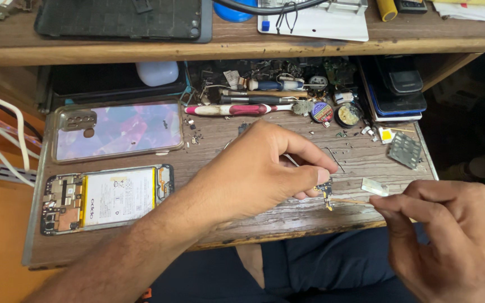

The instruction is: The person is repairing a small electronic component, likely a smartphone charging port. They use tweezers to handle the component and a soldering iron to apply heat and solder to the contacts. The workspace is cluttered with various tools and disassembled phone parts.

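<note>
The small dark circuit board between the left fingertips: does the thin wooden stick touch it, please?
Touching: the head view shows the thin wooden stick tip meeting the small dark circuit board.

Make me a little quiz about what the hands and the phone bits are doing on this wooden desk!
1. True or false: the left hand pinches a small circuit board.
2. What does the right hand hold? A) a thin stick B) a hammer C) a spoon
3. Which lies nearer the person: the opened phone with its battery showing, or the phone back cover?

Key: 1 true. 2 A; its tip meets the board. 3 The opened phone.
</note>
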